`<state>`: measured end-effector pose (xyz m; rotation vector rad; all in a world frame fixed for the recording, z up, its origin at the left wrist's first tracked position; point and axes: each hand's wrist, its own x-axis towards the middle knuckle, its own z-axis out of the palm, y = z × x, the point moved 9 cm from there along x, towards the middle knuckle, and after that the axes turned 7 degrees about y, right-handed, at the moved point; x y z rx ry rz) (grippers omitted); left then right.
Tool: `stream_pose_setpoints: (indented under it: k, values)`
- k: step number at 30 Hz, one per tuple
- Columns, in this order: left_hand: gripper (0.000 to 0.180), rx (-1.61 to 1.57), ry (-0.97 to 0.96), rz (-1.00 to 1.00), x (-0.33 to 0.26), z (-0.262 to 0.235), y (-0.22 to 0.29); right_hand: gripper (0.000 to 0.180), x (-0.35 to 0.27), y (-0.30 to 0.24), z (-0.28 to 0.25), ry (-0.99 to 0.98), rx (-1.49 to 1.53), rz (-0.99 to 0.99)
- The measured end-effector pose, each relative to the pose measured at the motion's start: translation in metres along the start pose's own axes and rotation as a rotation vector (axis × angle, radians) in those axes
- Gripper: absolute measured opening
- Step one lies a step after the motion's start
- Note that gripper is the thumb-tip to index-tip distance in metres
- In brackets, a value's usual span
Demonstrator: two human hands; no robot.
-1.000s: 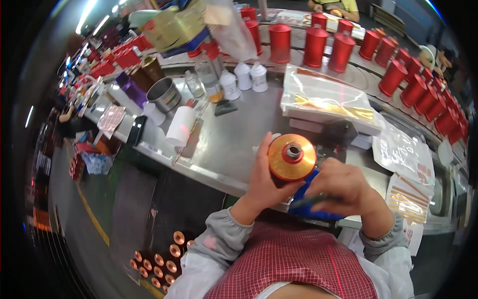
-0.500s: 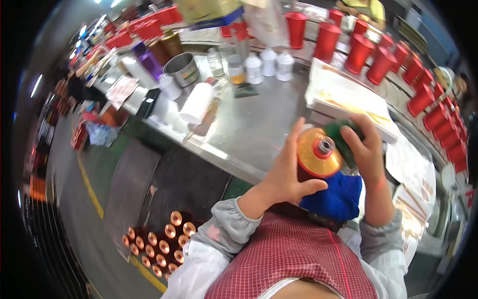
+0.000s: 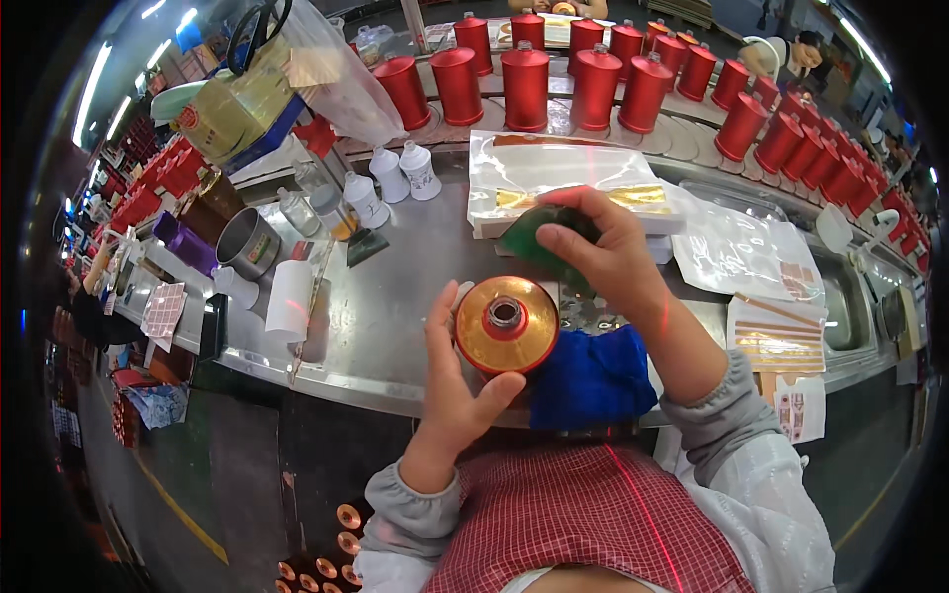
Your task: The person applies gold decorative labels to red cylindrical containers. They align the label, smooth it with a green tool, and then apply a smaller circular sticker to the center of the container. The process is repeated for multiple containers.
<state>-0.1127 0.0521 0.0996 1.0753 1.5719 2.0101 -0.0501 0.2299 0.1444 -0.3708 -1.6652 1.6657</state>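
My left hand (image 3: pixel 450 385) is wrapped round the side of a red bottle with a gold shoulder (image 3: pixel 506 346), its open threaded neck facing up at me. The thumb lies along the near side and the fingers along the left. Up and to the right, my right hand (image 3: pixel 618 257) pinches a flat, dark green scraper-like piece (image 3: pixel 539 242) between thumb and fingers, apart from the bottle. Under my right forearm a blue cloth (image 3: pixel 593 381) lies bunched at the table's front edge. Beyond the scraper, a stack of clear film sheets with gold strips (image 3: pixel 554 163) lies on the metal table.
Red bottles (image 3: pixel 524 89) line a curved conveyor at the back and right. Left on the table are white bottles (image 3: pixel 420 170), a metal pot (image 3: pixel 247 242) and a white roll (image 3: pixel 289 301). Gold-striped sheets (image 3: pixel 776 336) lie right, beside a sink (image 3: pixel 845 296). Copper-topped bottles (image 3: pixel 326 568) stand lower left.
My view has swung to the right. The green piece was close against the bottle's right side; now my right hand holds it farther up, away from the bottle. My left hand keeps the bottle.
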Motion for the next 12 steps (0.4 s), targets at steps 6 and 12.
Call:
stream_pose_setpoints:
  k: [6, 12]
  values:
    - [0.087, -0.044, 0.087, -0.042, 0.001, 0.007, -0.012, 0.027, 0.003, -0.01, 0.013, -0.048, -0.297, -0.181]
    - [0.081, -0.141, 0.046, -0.055, 0.008, 0.009, -0.012, 0.032, 0.013, -0.002, 0.016, -0.113, -0.252, -0.109]
